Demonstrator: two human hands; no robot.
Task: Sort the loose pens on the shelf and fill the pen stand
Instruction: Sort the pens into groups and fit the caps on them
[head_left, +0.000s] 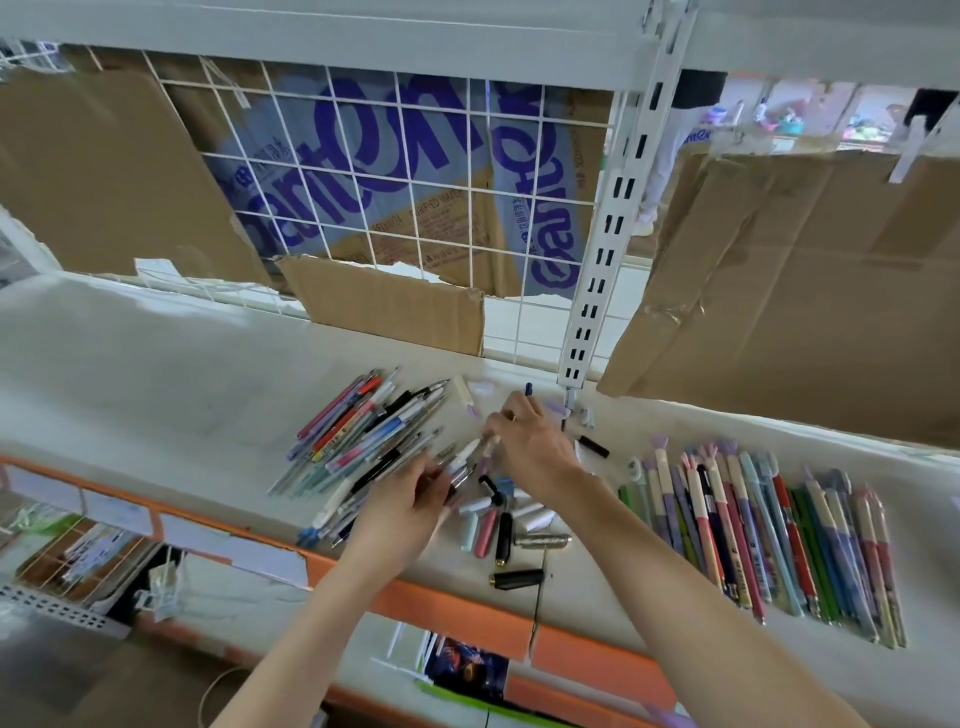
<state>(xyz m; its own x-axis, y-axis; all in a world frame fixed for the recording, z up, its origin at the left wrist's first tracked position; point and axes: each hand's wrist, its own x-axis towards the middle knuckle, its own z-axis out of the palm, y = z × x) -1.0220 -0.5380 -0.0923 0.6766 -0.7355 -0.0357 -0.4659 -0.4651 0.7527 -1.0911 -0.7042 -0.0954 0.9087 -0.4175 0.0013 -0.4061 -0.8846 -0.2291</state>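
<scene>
Loose pens (363, 441) heaped mid-shelf (156, 374), sorted row (769, 530) to the rt. Left hand (410, 499) pinching a white pen (465, 454); right hand (535, 441) curled, contents can't tell. Light, stiff, slick barrels (prob. roll) — grip mid-barrel. No pen stand in view.

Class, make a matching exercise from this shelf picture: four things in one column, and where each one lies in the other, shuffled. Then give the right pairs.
Things:
1. jumbled pen heap
2. neat row of pens
3. black pen cap
4. torn cardboard sheet

Places:
A. against the wire grid at the back
B. right of both hands
C. near the orange shelf edge
D. left of both hands

Pairs: 1-D, 2-B, 3-C, 4-A
</scene>
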